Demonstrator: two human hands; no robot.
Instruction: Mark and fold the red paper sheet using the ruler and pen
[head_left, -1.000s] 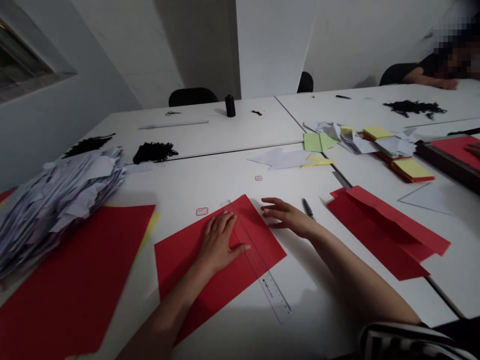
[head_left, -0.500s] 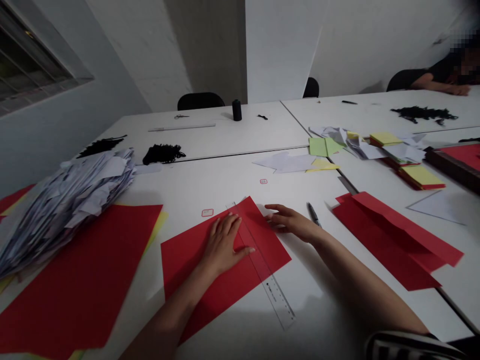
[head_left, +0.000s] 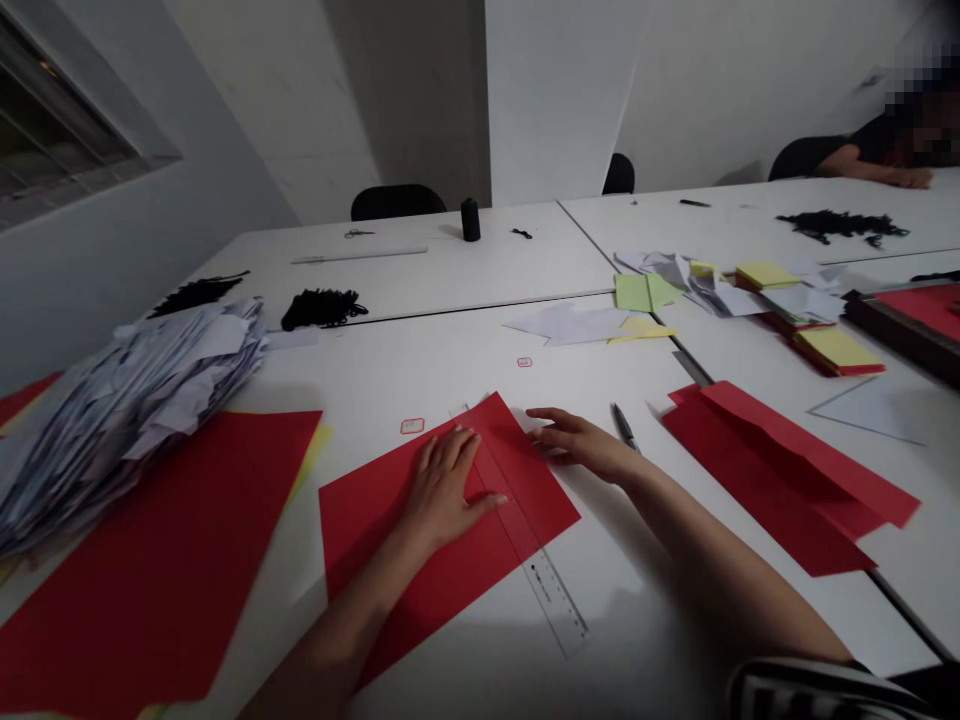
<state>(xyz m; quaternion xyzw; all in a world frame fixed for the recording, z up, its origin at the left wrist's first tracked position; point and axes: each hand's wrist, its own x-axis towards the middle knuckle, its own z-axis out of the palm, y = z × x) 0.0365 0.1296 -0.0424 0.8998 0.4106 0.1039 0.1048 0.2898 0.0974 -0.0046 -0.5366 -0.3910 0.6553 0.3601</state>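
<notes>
A sheet of red paper (head_left: 360, 530) lies at an angle on the white table in front of me. Across it runs a clear plastic ruler (head_left: 551, 590), its near end sticking out past the paper's edge. My left hand (head_left: 450, 485) rests flat on the paper with fingers stretched, the thumb reaching onto the ruler. Just at the paper's right edge is my right hand (head_left: 574, 445), its fingers apart and holding nothing; the fingertips are by the paper's edge. A dark pen (head_left: 624, 427) lies beside my right wrist.
Left stands a heap of white paper scraps (head_left: 165, 390) by large red sheets (head_left: 172, 560). Folded red paper (head_left: 780, 480) lies right, with yellow pads (head_left: 840, 350) behind. Farther back are black cord bundles (head_left: 322, 308) and a thread spool (head_left: 470, 220). A co-worker's arm (head_left: 870, 170) rests far right.
Both hands, the ruler and the red paper keep their places relative to each other. Only the whole view has shifted slightly.
</notes>
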